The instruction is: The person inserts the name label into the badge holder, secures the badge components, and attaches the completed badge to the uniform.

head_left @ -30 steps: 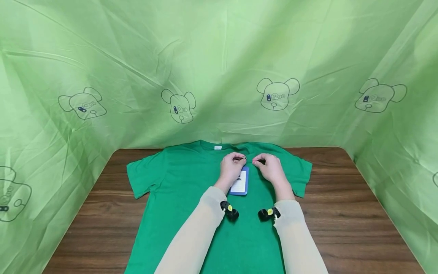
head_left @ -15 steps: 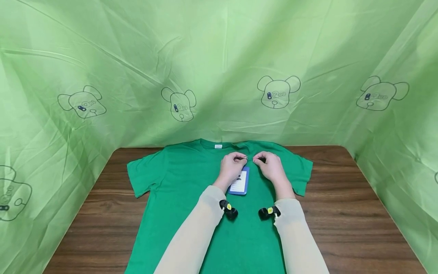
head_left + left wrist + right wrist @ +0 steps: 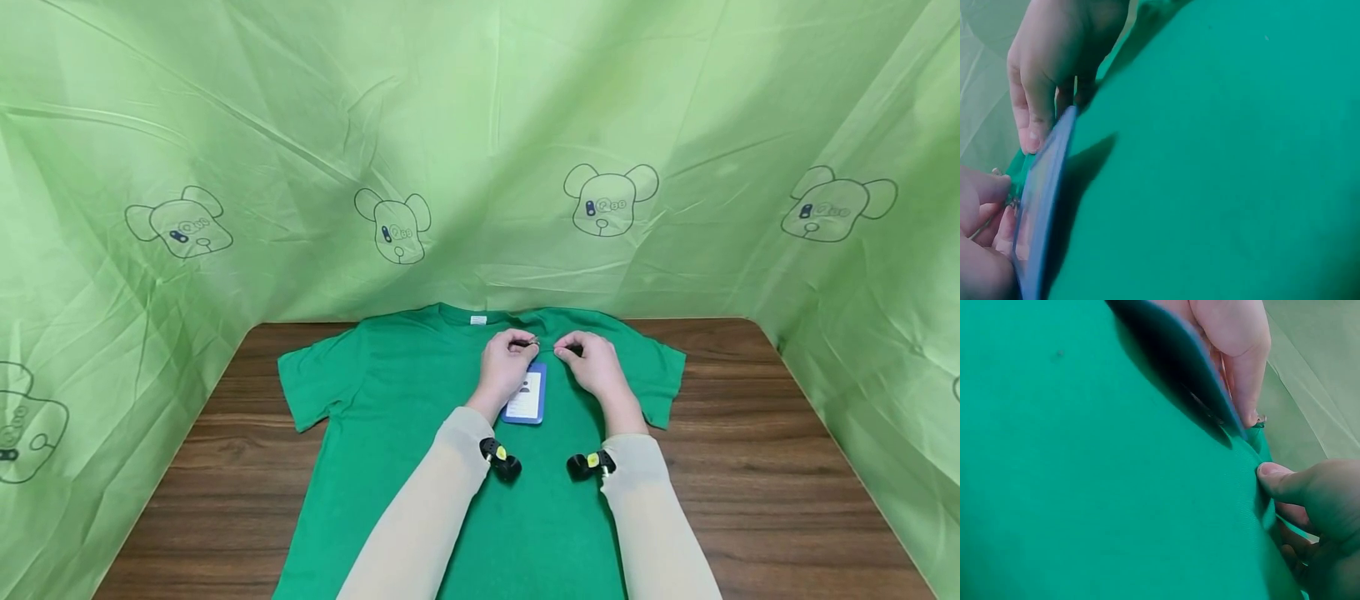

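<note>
A green T-shirt [image 3: 420,417] lies spread flat, its collar toward the back. On its upper chest, my left hand [image 3: 504,367] pinches the small metal fastener [image 3: 1260,421] of a blue-framed ID badge [image 3: 527,404]. The badge hangs from that hand, with a white card in its frame. In the left wrist view the badge [image 3: 1047,206] stands tilted off the cloth and casts a shadow. My right hand [image 3: 592,367] pinches a raised fold of shirt fabric [image 3: 1264,447] beside the fastener. Whether the fastener passes through the cloth, I cannot tell.
The shirt rests on a dark wooden table [image 3: 750,467]. Light green cloth [image 3: 487,108] with bear-head drawings hangs behind and at both sides. A black wrist camera [image 3: 501,461] sits on each pale sleeve.
My left hand has moved very slightly to the left, and the badge hangs a little straighter. My right hand keeps its pinch on the fabric, almost still.
</note>
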### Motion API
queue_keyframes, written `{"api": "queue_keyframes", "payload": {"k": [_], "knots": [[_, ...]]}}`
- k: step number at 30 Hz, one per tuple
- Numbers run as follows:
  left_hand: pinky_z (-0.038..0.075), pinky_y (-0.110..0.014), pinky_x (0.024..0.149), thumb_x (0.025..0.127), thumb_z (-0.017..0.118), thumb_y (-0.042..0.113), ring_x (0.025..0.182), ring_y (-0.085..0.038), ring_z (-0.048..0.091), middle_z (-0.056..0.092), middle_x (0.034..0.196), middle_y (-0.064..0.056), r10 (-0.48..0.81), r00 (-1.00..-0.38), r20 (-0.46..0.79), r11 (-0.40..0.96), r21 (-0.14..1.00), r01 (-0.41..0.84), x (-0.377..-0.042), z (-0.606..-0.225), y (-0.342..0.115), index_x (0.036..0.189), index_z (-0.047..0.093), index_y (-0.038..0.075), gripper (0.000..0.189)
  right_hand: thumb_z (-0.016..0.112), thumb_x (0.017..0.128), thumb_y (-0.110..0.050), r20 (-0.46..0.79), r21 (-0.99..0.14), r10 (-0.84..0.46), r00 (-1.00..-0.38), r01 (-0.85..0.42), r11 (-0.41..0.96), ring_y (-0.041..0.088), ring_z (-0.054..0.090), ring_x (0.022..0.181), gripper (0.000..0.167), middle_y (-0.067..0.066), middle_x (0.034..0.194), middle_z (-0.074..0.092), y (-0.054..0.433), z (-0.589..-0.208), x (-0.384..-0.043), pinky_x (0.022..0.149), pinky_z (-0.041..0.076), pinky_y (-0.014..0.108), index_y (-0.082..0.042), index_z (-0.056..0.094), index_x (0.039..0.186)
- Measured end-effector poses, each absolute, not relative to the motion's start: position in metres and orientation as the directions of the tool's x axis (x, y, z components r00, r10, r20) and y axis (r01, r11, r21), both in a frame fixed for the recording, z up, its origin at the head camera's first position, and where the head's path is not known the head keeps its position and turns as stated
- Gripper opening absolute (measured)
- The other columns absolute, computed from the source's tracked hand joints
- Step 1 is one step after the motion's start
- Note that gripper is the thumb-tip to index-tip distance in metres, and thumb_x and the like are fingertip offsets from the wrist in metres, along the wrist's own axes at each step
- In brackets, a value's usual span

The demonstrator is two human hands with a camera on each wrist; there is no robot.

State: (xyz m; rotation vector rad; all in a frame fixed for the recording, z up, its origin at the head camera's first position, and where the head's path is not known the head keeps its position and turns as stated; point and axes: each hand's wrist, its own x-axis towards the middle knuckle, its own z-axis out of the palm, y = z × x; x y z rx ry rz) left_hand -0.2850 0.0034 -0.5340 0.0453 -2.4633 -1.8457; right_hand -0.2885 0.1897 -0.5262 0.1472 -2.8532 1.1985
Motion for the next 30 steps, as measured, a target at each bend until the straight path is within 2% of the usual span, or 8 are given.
{"api": "queue_keyframes", "payload": {"k": [11, 24, 30], "knots": [[0.057, -0.027, 0.078, 0.103, 0.079, 0.015, 0.088, -0.010, 0.066, 0.073, 0.102, 0.003, 0.029, -0.997, 0.076, 0.381, 0.921, 0.082, -0.2858, -0.5339, -0.0016, 0.114, 0.083, 0.016, 0.012, 0.073, 0.108, -0.020, 0.108, -0.706, -0.079, -0.991, -0.132, 0.695, 0.038, 0.067, 0.122, 0.013, 0.015, 0.121, 0.076, 0.1875, -0.5252, -0.2892, 0.110, 0.050, 0.055, -0.010, 0.080, 0.112], [0.054, -0.024, 0.073, 0.103, 0.079, 0.017, 0.081, -0.007, 0.064, 0.073, 0.094, 0.005, 0.078, -0.990, 0.119, 0.397, 0.907, 0.140, -0.2883, -0.5378, -0.0033, 0.113, 0.084, 0.016, 0.011, 0.072, 0.109, -0.020, 0.108, -0.709, -0.077, -0.991, -0.131, 0.692, 0.038, 0.067, 0.121, 0.014, 0.015, 0.120, 0.076, 0.1868, -0.5237, -0.2885, 0.109, 0.050, 0.055, -0.009, 0.079, 0.112], [0.053, -0.024, 0.073, 0.104, 0.078, 0.018, 0.081, -0.009, 0.062, 0.072, 0.093, 0.005, 0.079, -0.993, 0.088, 0.379, 0.919, 0.111, -0.2877, -0.5363, -0.0038, 0.114, 0.084, 0.017, 0.012, 0.072, 0.109, -0.020, 0.099, -0.708, -0.071, -0.993, -0.121, 0.696, 0.038, 0.066, 0.122, 0.014, 0.015, 0.120, 0.076, 0.1866, -0.5242, -0.2881, 0.110, 0.049, 0.055, -0.009, 0.079, 0.112]]}}
